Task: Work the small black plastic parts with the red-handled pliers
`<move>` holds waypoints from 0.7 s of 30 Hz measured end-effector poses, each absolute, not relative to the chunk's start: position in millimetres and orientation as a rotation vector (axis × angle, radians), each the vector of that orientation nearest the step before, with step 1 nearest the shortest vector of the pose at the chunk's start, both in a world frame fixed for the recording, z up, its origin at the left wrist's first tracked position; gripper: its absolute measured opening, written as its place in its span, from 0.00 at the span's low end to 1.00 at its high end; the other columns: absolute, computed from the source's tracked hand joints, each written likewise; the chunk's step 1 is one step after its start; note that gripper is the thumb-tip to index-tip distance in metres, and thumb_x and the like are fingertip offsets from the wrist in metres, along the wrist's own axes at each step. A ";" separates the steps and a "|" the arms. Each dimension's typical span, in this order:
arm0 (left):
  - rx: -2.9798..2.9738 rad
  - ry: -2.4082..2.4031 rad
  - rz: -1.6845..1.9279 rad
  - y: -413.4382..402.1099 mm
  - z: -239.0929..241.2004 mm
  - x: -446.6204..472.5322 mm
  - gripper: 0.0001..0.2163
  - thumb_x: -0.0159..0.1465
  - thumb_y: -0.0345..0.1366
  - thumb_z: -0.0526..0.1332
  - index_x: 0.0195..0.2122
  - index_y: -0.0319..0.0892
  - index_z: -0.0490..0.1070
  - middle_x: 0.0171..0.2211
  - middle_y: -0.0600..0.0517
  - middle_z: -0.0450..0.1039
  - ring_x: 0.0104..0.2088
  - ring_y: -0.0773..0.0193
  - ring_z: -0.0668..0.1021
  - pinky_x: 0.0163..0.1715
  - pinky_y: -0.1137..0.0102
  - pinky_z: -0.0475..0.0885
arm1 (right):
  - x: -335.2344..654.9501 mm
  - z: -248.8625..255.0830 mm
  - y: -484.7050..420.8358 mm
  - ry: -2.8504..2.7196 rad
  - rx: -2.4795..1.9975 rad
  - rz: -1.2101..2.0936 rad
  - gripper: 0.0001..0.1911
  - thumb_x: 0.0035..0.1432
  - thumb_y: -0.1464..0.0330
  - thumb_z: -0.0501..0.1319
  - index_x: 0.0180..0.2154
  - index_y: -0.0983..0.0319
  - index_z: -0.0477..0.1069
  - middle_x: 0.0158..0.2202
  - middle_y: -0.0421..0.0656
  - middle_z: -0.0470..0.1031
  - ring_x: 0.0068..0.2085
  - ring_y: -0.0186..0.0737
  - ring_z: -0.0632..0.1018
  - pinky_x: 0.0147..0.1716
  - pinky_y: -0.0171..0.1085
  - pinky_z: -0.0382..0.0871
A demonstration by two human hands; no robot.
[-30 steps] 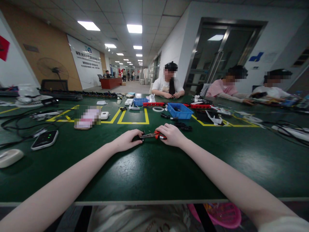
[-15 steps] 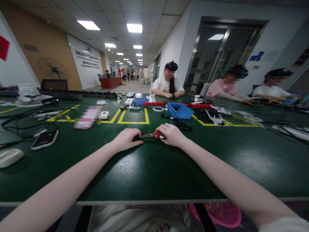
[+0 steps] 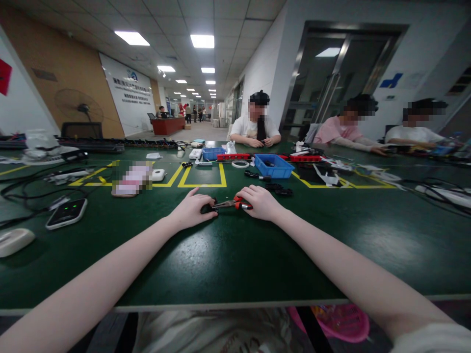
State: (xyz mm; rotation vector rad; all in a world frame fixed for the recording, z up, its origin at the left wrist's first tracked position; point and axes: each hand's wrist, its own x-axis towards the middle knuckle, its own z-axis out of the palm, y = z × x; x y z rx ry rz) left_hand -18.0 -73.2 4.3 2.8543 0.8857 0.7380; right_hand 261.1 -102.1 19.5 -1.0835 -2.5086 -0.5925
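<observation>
In the middle of the head view, my right hand (image 3: 259, 202) is closed around the red and black handles of a pair of needle-nose pliers (image 3: 241, 204). The metal jaws point left toward my left hand (image 3: 194, 210). That hand is curled, with thumb and fingers pinching a small black part (image 3: 215, 202) at the jaw tips. Most of the part is hidden by my fingers, so its kind does not show. Several black pieces (image 3: 279, 190) lie on the green table (image 3: 235, 264) just beyond my right hand.
Beyond my hands stand a blue bin (image 3: 277, 169) and a smaller blue tray (image 3: 213, 154). At left lie a phone (image 3: 132, 180), a black-screened device (image 3: 67, 214) and cables (image 3: 22, 184). A pink basket (image 3: 346, 326) is below the table edge. Co-workers (image 3: 253, 127) sit across.
The fingers of my left hand have shifted slightly, one now lifted away from the others. The pliers stay at the black part. The whole view has moved a little.
</observation>
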 end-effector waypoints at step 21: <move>2.790 0.795 0.714 -74.5 9.2 -14.1 0.09 0.63 0.42 0.61 0.39 0.43 0.71 0.41 0.49 0.76 0.43 0.56 0.76 0.46 0.61 0.71 | 261.9 19.2 -98.9 -2.511 -1.036 -0.530 0.20 0.52 0.73 0.58 0.49 0.63 0.66 0.49 0.50 0.74 0.50 0.50 0.70 0.51 0.46 0.57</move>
